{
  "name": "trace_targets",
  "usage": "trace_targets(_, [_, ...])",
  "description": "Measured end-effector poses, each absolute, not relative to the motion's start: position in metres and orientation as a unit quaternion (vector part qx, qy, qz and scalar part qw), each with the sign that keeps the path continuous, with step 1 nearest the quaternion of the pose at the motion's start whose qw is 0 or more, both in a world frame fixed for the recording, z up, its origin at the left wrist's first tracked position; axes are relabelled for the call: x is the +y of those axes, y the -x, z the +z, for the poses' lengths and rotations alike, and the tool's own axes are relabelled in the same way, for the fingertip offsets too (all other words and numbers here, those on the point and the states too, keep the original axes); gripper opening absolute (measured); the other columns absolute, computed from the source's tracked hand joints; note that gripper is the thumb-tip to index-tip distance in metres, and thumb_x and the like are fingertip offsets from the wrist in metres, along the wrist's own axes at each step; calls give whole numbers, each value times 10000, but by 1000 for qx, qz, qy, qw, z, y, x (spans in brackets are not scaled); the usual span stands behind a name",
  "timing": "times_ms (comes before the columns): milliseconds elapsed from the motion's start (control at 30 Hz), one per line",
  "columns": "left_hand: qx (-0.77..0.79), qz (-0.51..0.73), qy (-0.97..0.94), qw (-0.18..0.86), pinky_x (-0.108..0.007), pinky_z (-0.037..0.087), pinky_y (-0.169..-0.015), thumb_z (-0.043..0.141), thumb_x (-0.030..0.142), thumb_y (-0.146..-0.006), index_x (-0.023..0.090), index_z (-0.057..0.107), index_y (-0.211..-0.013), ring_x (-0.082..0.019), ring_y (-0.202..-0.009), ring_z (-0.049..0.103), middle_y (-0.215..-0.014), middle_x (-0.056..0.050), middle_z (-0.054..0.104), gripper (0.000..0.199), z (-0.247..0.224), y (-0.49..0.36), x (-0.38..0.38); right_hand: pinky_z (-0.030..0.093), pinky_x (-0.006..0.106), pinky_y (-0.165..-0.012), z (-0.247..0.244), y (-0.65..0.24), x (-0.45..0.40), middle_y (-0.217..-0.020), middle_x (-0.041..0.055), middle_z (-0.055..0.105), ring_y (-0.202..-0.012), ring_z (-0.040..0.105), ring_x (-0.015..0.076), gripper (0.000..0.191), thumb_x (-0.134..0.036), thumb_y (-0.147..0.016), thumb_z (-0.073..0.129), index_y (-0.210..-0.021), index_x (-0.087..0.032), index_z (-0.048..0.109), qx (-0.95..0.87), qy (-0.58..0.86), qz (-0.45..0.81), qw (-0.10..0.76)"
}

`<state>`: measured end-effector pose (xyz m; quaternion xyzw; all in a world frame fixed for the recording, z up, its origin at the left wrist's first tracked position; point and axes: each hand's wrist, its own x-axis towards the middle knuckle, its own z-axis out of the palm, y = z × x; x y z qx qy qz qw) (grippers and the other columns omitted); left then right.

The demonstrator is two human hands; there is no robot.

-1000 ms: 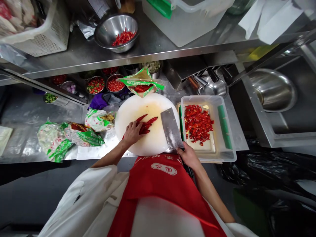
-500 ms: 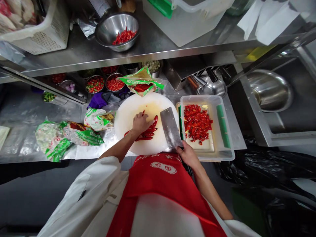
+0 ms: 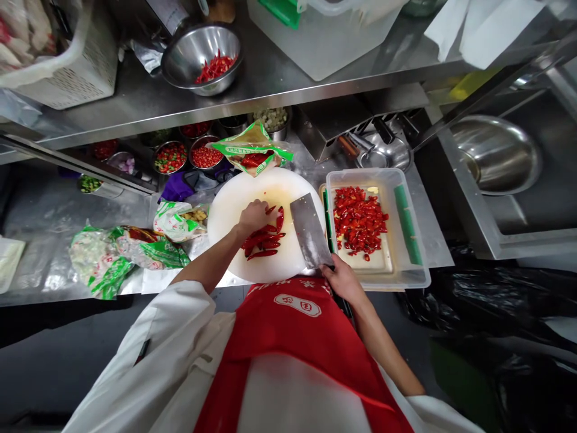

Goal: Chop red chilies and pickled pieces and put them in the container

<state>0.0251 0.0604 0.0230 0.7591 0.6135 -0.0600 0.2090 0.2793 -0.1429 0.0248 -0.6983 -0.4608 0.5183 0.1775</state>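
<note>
On steel tabletop: clear plastic tub, just beside R edge of round white cutting board. Over R side of board, cleaver, handle gripped in R hand. Above mid-board, L hand, fingers curled in, narrow; can't tell if holding anything. Whole red chilies, mid-board, in loose pile under & by L hand. Chopped red chili bits, heaped in tub's L side.

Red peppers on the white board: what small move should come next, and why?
Perhaps the left hand should line up the red peppers more evenly: they lie at differing angles near it, while the right hand holds the cleaver apart from them.
</note>
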Motion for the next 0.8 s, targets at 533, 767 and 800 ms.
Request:
trace_targets(533, [465,-25,-849,249,-350,484,-869,522,89,-774,158,645,-948,-227,-932,592,-1011,-88,630,224,14,0,102,391,278,-567,29,-277,-142,-585,-32,583,-549,581,192,232,-444,-854,470,-928,-226,496,-473,705,502,164])
trace_targets(767, [357,-11,-903,239,-449,396,-1070,600,534,-858,181,550,-1342,-318,-1260,487,-1421,-140,493,601,15,40,22,388,269,-586,37,-275,-141,-598,-16,595,-576,585,193,259,-437,-875,451,-953,-204,533,-493,704,490,147])
trace_targets(800, [360,-16,-906,220,-472,369,-1095,651,589,-804,190,505,-1398,-349,-1318,429,-1501,-145,404,730,12,42,9,387,268,-590,39,-275,-140,-616,-7,608,-595,589,197,266,-433,-882,447,-966,-201,545,-502,704,484,138])
